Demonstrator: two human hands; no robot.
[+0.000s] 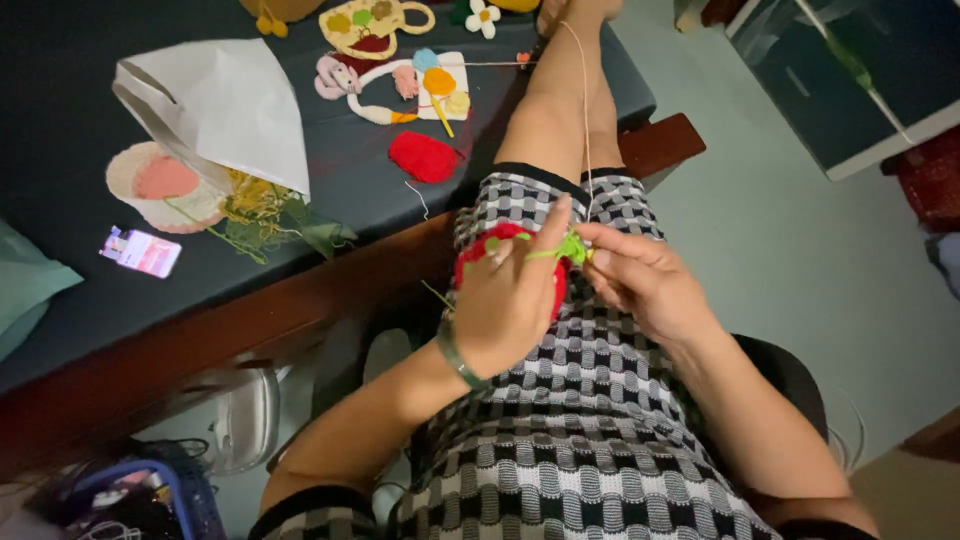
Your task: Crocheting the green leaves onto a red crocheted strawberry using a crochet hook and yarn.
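My left hand (508, 300) holds a red crocheted piece (497, 238) over my lap, and light green yarn (545, 252) runs over its fingers. My right hand (645, 280) is closed right beside it, pinching the green stitches (573, 247) at the red piece's edge; whatever tool it grips is hidden by the fingers. A thin pale thread (584, 100) runs up from the work along my outstretched leg (560, 100). I wear a black, white and grey checked garment (590, 430) and a green bangle (456, 358) on the left wrist.
A dark table (60, 120) at the left carries a white paper bag (225, 105), a pink and cream crocheted round (165, 185), tangled yellow-green yarn (255, 205), another red crocheted piece (424, 156), several colourful crocheted shapes (400, 70) and a small pink card (141, 251). A basket (140, 500) stands below.
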